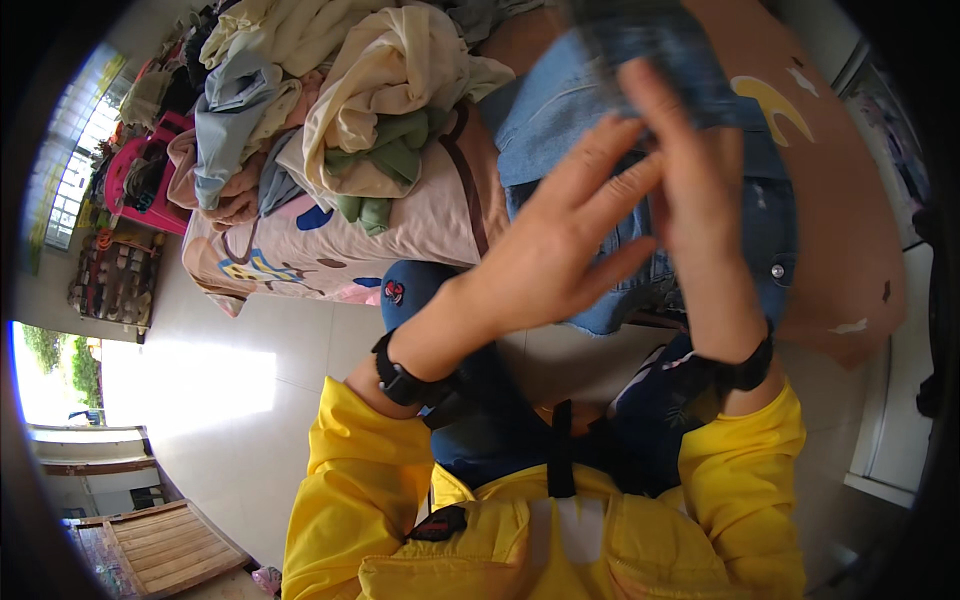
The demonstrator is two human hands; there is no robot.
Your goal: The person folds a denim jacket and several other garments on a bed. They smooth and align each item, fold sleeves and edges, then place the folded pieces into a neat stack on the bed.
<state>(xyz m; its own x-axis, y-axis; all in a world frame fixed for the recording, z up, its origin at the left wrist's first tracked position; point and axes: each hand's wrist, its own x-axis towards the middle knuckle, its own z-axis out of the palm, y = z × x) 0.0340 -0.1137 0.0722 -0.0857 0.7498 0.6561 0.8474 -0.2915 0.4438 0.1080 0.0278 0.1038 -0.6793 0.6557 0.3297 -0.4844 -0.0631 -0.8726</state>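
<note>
A blue denim garment (550, 130) with pale seams and metal buttons lies on the bed in front of me; it looks like a jacket. Above it, my left hand (560, 225) reaches across to the right, its fingers stretched out and nothing visible in them. My right hand (700, 200) is close beside the left fingertips, over the denim, partly smeared by motion. One of its digits points away from me; the others are hidden. Beyond the hands, a dark, greyish-blue piece of cloth (650, 45) is blurred, and whether the right hand holds it is unclear.
A heap of cream, green and light-blue clothes (380, 75) lies at the far left on the patterned bedcover (400, 230). Past it stands a pink container (140, 185). My knees are against the bed's near side. A wooden panel (165, 550) is at the lower left.
</note>
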